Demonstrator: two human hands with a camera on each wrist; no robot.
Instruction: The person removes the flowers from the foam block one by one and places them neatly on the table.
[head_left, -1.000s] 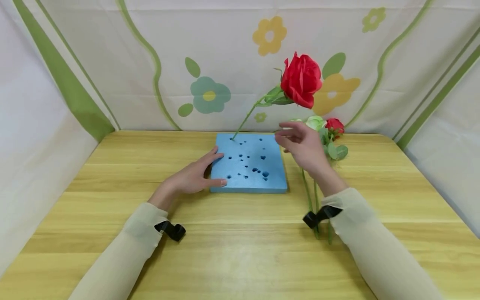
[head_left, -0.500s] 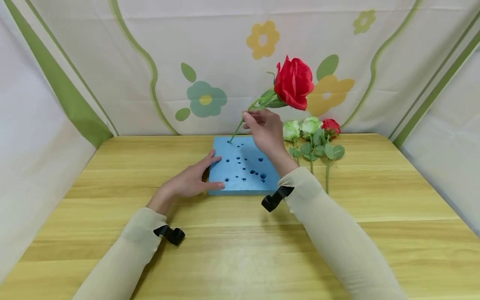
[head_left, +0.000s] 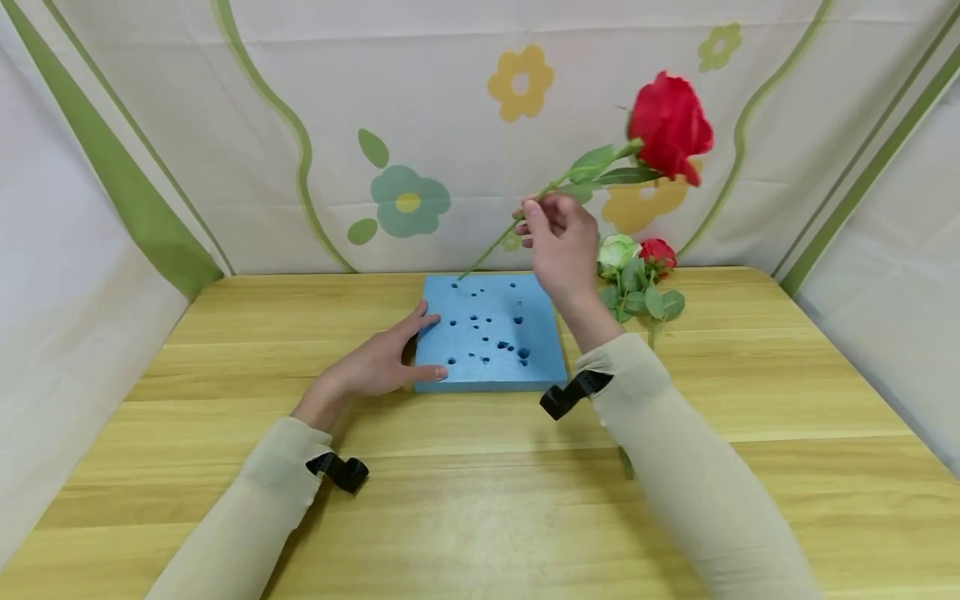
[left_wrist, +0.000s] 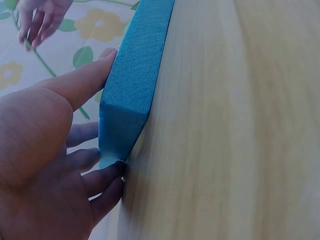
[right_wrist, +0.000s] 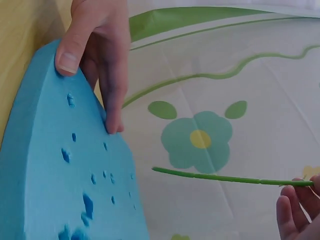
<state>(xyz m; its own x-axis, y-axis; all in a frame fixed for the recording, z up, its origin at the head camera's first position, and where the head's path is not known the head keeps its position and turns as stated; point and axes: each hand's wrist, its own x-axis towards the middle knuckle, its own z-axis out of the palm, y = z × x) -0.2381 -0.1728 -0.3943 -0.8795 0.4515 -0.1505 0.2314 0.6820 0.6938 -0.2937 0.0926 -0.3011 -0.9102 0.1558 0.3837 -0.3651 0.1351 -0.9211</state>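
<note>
A large artificial red rose (head_left: pixel 670 125) leans up to the right, its green stem pinched by the fingers of my right hand (head_left: pixel 562 242). In the right wrist view the stem's lower end (right_wrist: pixel 167 171) hangs free, apart from the blue foam block (head_left: pixel 442 342). That block lies flat on the table with several holes in its top. My left hand (head_left: pixel 378 358) rests against its left side, thumb on the top near the front corner and index finger farther back. Its other fingers touch the block's side in the left wrist view.
Right of the block lie a pale green rose (head_left: pixel 617 252) and a smaller red rose (head_left: pixel 657 252), partly hidden by my right arm. A printed curtain (head_left: pixel 300 225) hangs behind the wooden table (head_left: pixel 450 500).
My right hand reached left to the red rose's stem and took hold of it. The stem has come out of the hole, and the bloom has moved up and right. My left hand stays put.
</note>
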